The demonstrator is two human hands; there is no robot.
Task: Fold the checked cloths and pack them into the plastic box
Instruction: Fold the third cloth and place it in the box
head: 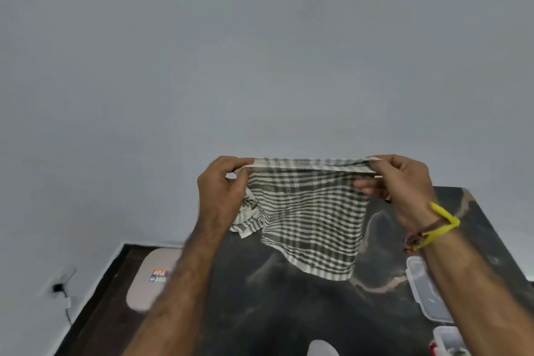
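Note:
A grey and white checked cloth (312,211) hangs in the air above the dark marble table (289,312). My left hand (222,191) pinches its upper left corner and my right hand (396,185) pinches its upper right corner, so the top edge is stretched between them. Another crumpled checked cloth (248,220) lies on the table behind my left hand, partly hidden. The clear plastic box (424,289) sits at the table's right side, partly covered by my right forearm.
A second clear container (448,341) with a red clip stands at the lower right. A pale oval stool or mat (150,280) with a sticker lies on the dark floor left of the table. A wall socket with a plug (59,286) is at lower left.

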